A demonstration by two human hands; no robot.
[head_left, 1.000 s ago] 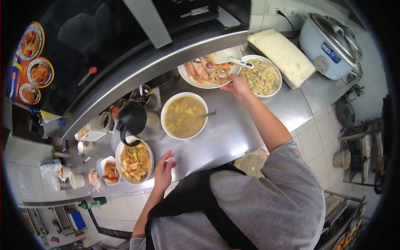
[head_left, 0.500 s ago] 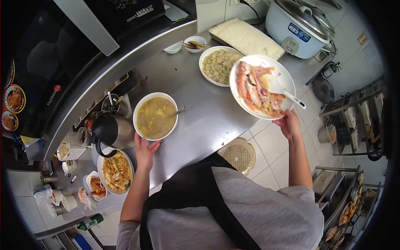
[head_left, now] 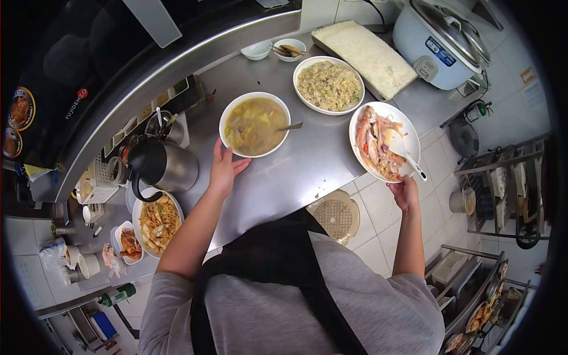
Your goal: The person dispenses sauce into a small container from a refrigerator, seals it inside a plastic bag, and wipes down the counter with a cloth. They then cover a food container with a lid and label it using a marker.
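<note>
My left hand (head_left: 223, 171) grips the near-left side of a white bowl of soup (head_left: 255, 125), with one digit at the rim and the others low against its side. A metal spoon (head_left: 290, 126) leans in the broth. My right hand (head_left: 405, 193) is closed on the near rim of a white plate (head_left: 358, 155), held at the counter's right edge. On the plate lies a reddish cooked fish (head_left: 371, 142) with chopped vegetables and a white serving spoon (head_left: 408, 158). Beyond the two dishes stands a bowl of fried rice (head_left: 329, 86).
A tray of white rice (head_left: 364, 56) and a rice cooker (head_left: 436, 47) stand at the back right. Small bowls (head_left: 289, 49) sit at the back. To the left are a thermal jug (head_left: 177, 168) and a noodle platter (head_left: 158, 223). A stool (head_left: 336, 216) stands below the counter edge.
The soup bowl has moved farther back and right along the counter with my left hand. My right hand has brought the fish plate nearer and lower, away from overlapping the fried rice bowl.
</note>
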